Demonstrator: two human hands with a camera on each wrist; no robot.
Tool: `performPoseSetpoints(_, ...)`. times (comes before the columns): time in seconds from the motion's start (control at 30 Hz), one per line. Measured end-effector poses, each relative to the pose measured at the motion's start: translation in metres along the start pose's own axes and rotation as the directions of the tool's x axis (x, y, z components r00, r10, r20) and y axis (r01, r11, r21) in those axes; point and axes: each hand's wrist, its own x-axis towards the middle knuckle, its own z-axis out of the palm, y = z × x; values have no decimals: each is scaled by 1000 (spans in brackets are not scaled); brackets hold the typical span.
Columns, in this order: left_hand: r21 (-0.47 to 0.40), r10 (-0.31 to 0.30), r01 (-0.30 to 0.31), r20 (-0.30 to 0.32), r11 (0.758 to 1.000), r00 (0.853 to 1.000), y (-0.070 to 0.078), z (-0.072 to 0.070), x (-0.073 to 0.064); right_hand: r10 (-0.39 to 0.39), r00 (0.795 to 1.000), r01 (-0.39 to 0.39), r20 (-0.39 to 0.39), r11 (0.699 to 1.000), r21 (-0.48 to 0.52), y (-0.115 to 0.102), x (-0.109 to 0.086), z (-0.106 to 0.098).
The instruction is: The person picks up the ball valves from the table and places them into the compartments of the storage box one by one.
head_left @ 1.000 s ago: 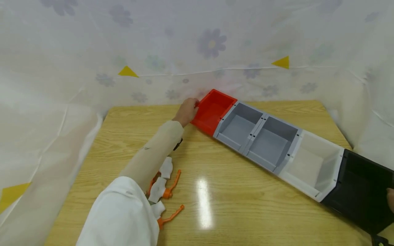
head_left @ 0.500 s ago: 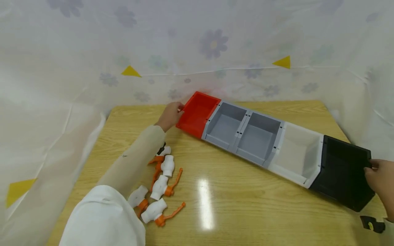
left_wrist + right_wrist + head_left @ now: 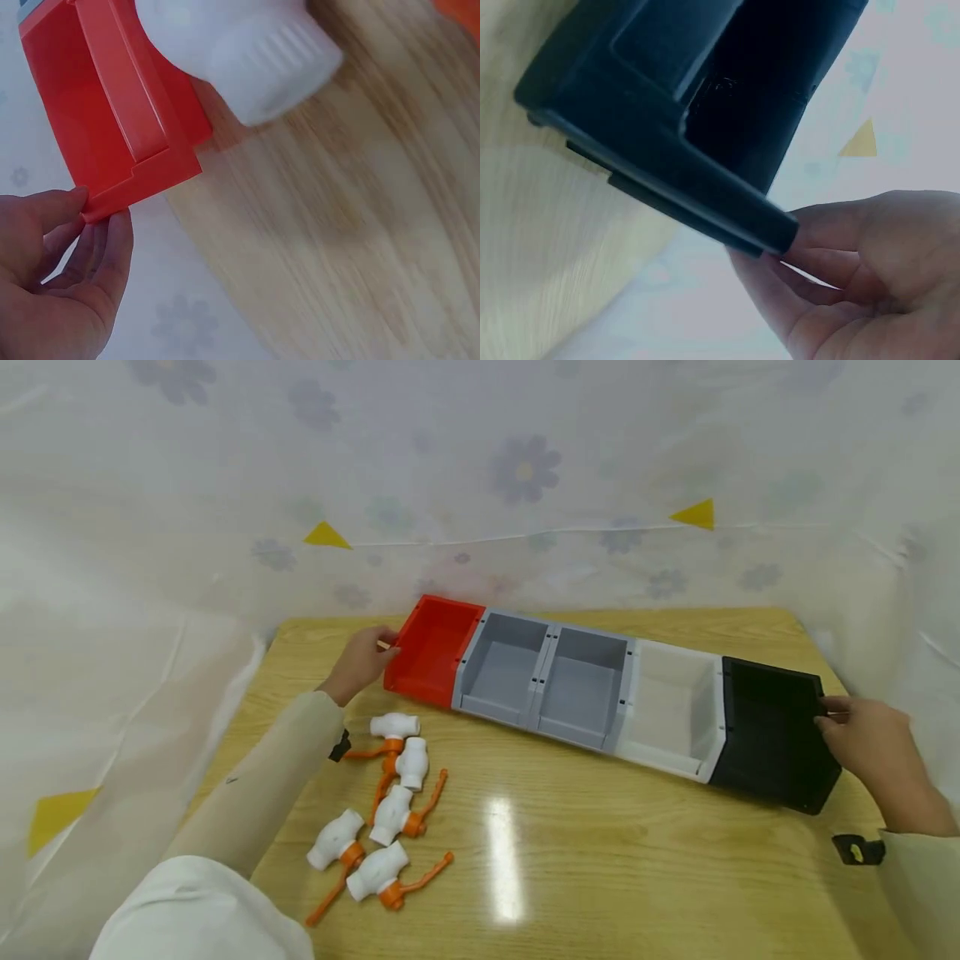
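Observation:
A row of joined plastic bins spans the table: a red bin (image 3: pixel 431 652), two grey bins (image 3: pixel 504 672), a white bin (image 3: pixel 667 710) and a black bin (image 3: pixel 772 735). At the red end, my left hand (image 3: pixel 360 662) pinches the outer rim between thumb and fingers, as the left wrist view also shows on the red bin (image 3: pixel 112 112). My right hand (image 3: pixel 873 747) pinches the rim of the black end; in the right wrist view its thumb and fingers meet the black bin's corner (image 3: pixel 772 232). The row slants, its red end farther back. All bins look bare inside.
Several white ball valves (image 3: pixel 378 870) with orange lever handles lie on the wooden table (image 3: pixel 600 868), left of centre and near my left forearm. Behind the table hangs a pale flowered sheet (image 3: pixel 450 468) with yellow triangle markers.
Both hands have shifted the bin row to the left and turned it straighter, its black end swinging away from me. The valves, partly hidden by my left arm before, now show fully.

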Motion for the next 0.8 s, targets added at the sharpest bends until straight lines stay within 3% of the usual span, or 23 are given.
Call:
performPoseSetpoints(0.3, 19, -54, 53, 27, 998, 998, -20, -12, -11, -80, 996, 78, 46, 996, 48, -13, 25, 9)
performPoseSetpoints(0.8, 84, -121, 120, 9, 989, 993, -39, -21, -24, -95, 993, 103, -70, 987, 121, -39, 60, 33)
